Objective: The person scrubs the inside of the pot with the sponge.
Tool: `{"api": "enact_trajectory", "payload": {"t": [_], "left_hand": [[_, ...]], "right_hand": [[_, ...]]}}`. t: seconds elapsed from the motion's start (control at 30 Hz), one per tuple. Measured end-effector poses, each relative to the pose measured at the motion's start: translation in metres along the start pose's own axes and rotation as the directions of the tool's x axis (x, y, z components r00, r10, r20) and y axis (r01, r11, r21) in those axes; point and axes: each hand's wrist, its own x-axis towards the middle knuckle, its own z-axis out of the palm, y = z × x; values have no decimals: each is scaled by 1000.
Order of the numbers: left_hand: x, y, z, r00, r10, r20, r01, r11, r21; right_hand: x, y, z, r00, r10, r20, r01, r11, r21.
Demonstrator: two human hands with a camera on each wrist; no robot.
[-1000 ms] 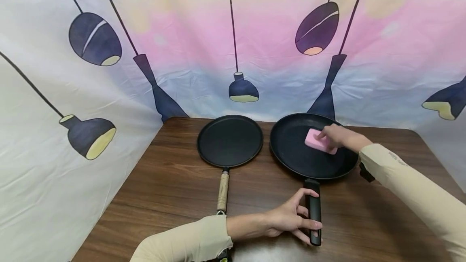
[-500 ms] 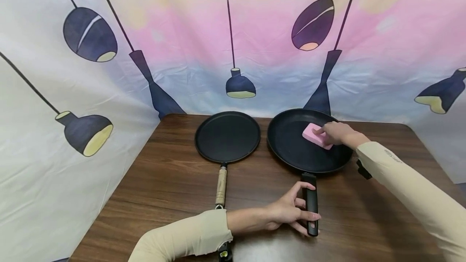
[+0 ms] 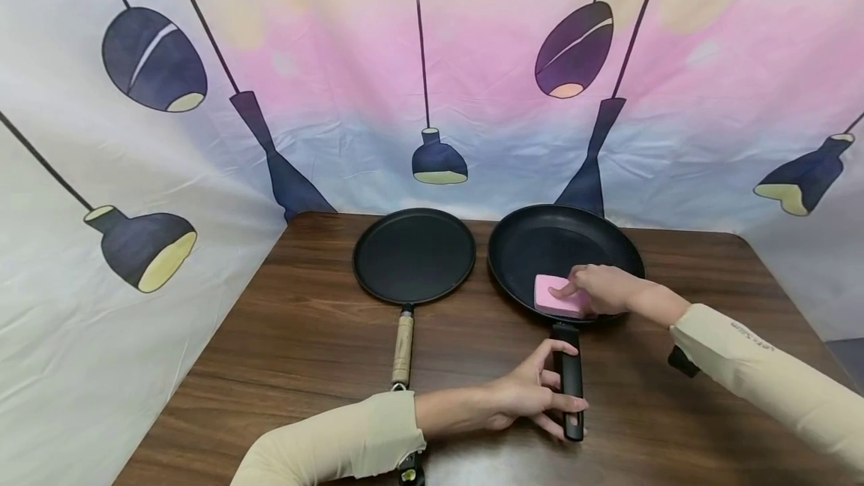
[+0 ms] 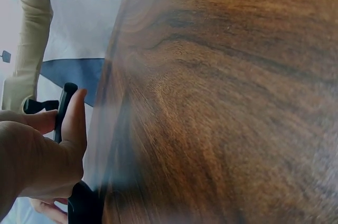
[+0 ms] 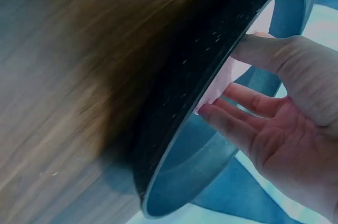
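Note:
A black frying pan [image 3: 533,246] sits on the right half of the wooden table. My left hand [image 3: 523,396] grips its black handle [image 3: 571,373], thumb and fingers on either side; the left wrist view shows this hand [image 4: 47,155] from behind. Inside the pan, at the rim near the handle, my right hand [image 3: 604,289] holds a pink sponge [image 3: 550,295] against the surface. In the right wrist view, the thumb and fingertips of that hand [image 5: 285,113] pinch the sponge [image 5: 219,84], which the pan wall [image 5: 185,92] partly hides.
To the left lies a flat black griddle pan [image 3: 414,255] with a wooden handle [image 3: 403,347], whose end passes under my left sleeve [image 3: 351,433]. The wooden table [image 3: 297,336] meets a cloth backdrop [image 3: 351,58] printed with lamps.
My right hand has drawn the sponge from the right-middle of the pan towards me and leftward, to the rim by the handle. My left hand keeps its grip on the handle.

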Motion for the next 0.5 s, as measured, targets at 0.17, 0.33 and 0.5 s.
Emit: {"api": "enact_trajectory", "payload": {"t": [0.17, 0.33, 0.5], "left_hand": [[-2, 0, 1, 1000, -22, 7, 22, 1000, -16], [-2, 0, 2, 1000, -25, 5, 25, 999, -23], [1, 1, 3, 1000, -25, 8, 25, 999, -23]], "right_hand": [[18, 7, 2, 998, 36, -55, -36, 999, -8], [49, 37, -9, 978, 210, -3, -210, 977, 35], [65, 62, -11, 951, 306, -34, -304, 951, 49]]}}
